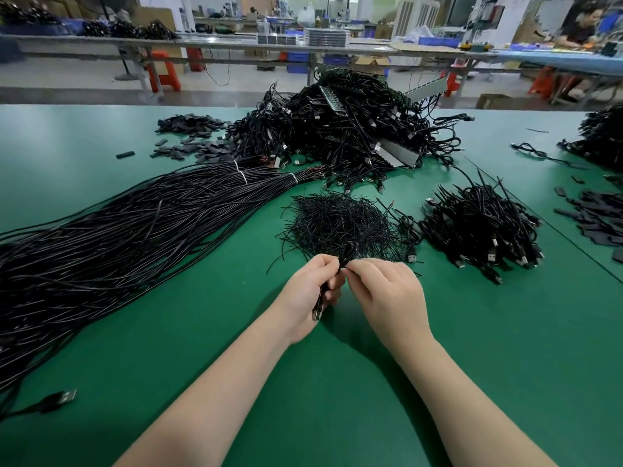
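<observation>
Folded USB cable (347,256) gripped in curled left hand (308,291), held just above green mat (209,332) in head view, plug hung below palm. Thin black strand, likely tie, pinched at cable's waist by right hand (387,294).

Risk judged: loops sprung open if left grip eased before tie twisted; tie slid along slick round jacket.

Tie heap (340,220) just beyond hands: wiry, stiff, tangled. Cable glossy, pliant; plug boxy, metal-tipped.
</observation>
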Action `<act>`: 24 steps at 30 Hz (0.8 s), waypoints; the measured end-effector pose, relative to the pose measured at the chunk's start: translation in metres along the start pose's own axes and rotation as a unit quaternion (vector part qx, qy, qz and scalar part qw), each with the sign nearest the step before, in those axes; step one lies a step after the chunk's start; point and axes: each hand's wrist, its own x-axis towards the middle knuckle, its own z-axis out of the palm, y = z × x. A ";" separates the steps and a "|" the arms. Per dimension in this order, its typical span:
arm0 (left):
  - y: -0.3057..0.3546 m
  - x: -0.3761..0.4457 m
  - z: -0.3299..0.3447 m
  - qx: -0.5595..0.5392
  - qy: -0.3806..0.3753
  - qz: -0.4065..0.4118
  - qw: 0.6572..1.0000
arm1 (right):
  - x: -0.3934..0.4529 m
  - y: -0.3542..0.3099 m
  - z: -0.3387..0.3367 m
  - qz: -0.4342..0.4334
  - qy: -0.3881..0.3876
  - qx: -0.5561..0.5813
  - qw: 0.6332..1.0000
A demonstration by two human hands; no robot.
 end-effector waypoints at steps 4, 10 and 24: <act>-0.003 0.001 0.004 0.060 0.011 0.025 0.998 | 0.000 -0.001 0.004 0.018 -0.010 0.024 0.999; 0.004 0.003 -0.002 0.233 0.026 0.080 0.969 | -0.002 0.007 0.001 0.065 -0.049 0.106 0.991; 0.006 -0.001 -0.008 -0.033 -0.024 -0.052 0.998 | -0.001 0.005 -0.003 0.057 -0.091 0.127 0.986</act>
